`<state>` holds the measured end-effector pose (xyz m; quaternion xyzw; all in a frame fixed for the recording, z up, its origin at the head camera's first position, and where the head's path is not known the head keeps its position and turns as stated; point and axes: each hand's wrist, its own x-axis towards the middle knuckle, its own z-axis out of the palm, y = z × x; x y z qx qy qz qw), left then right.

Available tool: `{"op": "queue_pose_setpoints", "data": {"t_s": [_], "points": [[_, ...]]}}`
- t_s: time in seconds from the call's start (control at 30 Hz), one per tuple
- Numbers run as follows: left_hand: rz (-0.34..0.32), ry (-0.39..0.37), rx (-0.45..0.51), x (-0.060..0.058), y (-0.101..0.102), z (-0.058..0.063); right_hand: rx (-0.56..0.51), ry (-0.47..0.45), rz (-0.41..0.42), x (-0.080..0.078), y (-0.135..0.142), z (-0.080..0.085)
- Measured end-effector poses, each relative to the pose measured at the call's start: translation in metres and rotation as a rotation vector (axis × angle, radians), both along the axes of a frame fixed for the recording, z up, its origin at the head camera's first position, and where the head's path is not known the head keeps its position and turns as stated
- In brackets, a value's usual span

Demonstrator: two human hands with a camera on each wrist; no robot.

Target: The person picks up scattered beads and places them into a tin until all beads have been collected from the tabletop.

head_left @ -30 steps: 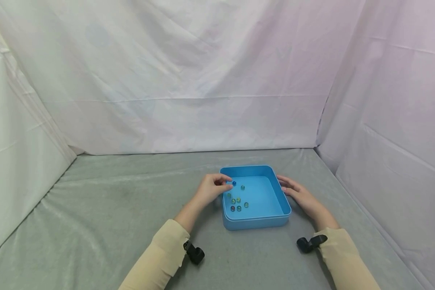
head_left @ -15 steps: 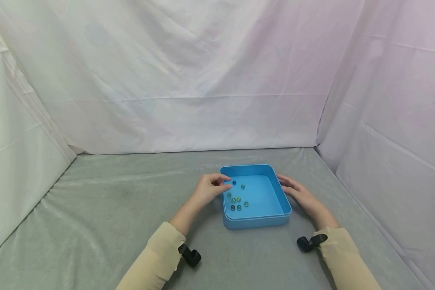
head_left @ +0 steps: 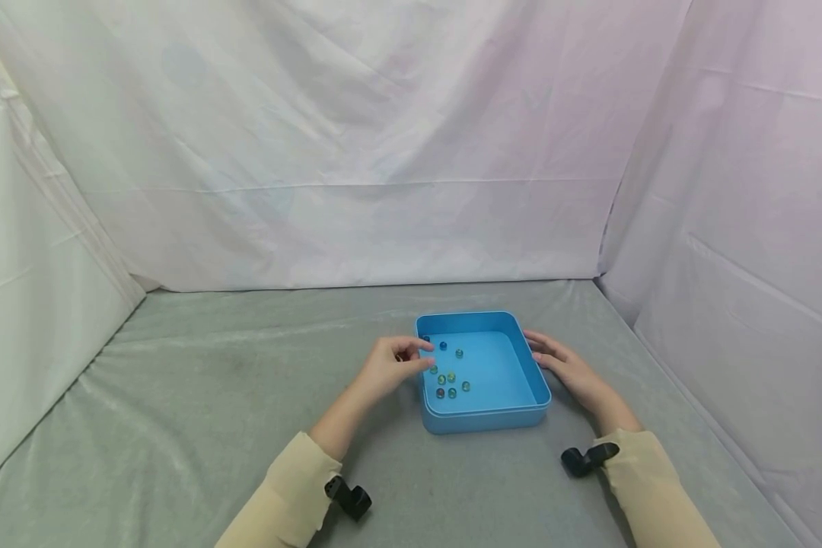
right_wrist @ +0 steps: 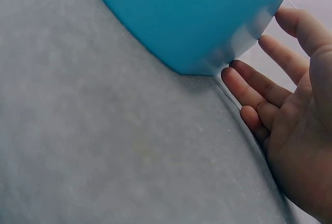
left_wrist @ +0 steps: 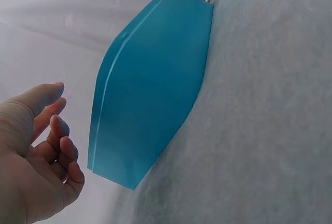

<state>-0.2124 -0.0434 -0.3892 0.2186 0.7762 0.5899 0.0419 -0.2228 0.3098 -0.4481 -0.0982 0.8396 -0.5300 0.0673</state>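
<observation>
A square blue box stands on the grey cloth with its open top up. On its floor lie several glass marbles, mostly at the left side. One is deep blue, and a dark marble sits by the far left corner. Over the box's left rim is my left hand, thumb and index finger apart with nothing between them. The left wrist view shows its other fingers loosely bent. My right hand touches the box's right side; in the right wrist view its fingertips are right at the wall.
Grey cloth covers the table around the box. A white curtain hangs along the far edge, with more white cloth at the right and left. A black camera is strapped at the left wrist, another at the right.
My left hand has drawn back a little to the left, its thumb and index finger wider apart. The dark marble at the far left corner now shows. The right hand and box stay put.
</observation>
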Motion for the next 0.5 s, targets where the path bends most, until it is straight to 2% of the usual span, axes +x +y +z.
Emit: {"op": "queue_pose_setpoints", "data": {"t_s": [0.13,0.23,0.37,0.5], "points": [[-0.032,0.012,0.009,0.013,-0.005,0.017,-0.003,0.004,0.008,0.002,-0.002,0.003],[-0.028,0.006,0.008,0.010,-0.007,0.010,-0.004,0.006,0.009,0.002,-0.002,0.004],[-0.028,0.007,0.012,0.001,-0.011,-0.007,0.001,0.002,-0.003,0.002,-0.002,0.004],[-0.034,0.013,0.006,0.001,-0.016,-0.012,0.011,-0.003,-0.011,0.001,-0.001,0.002]]}}
